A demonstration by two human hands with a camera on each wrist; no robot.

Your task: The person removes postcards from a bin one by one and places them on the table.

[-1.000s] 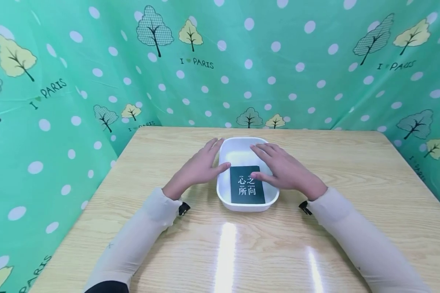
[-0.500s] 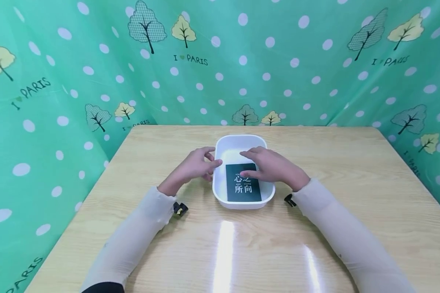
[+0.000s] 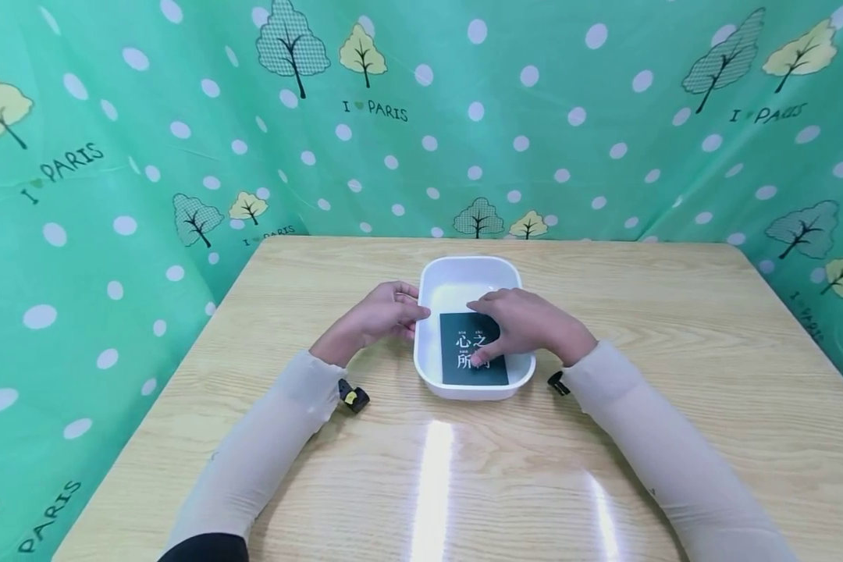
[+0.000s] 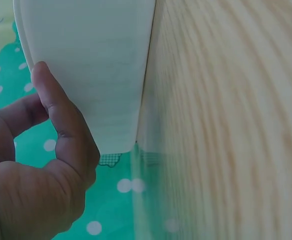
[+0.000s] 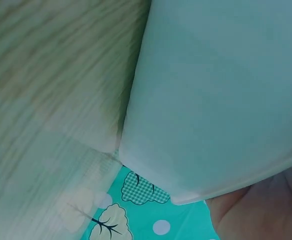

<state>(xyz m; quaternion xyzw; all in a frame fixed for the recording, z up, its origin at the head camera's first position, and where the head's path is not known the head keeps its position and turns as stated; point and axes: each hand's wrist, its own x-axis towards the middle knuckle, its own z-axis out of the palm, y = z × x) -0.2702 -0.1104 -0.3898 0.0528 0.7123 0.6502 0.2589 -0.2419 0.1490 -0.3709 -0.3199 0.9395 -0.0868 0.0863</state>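
Observation:
A white plastic tub [image 3: 464,275] with rounded corners stands on the wooden table. Inside it, near the front, lies a dark green booklet [image 3: 457,375] with white Chinese characters on its cover. My left hand [image 3: 375,320] holds the tub's left rim, thumb on top and fingers against the outer wall. In the left wrist view, that hand [image 4: 51,165] pinches the rim beside the tub wall [image 4: 96,75]. Over the booklet, my right hand [image 3: 530,324] has thumb and fingers spread apart, covering part of the cover. The right wrist view shows mostly the tub's outer wall [image 5: 211,100], hiding the fingers.
The light wooden table [image 3: 323,484] extends around the tub, with bright reflections near the front. A green dotted curtain [image 3: 421,172] printed with trees hangs behind and at the sides. Dark wrist cameras [image 3: 352,396] sit under both sleeves.
My left hand has gone from spread fingers beside the tub to gripping its rim. My right hand has lowered over the booklet, its thumb shifting toward the front of the cover.

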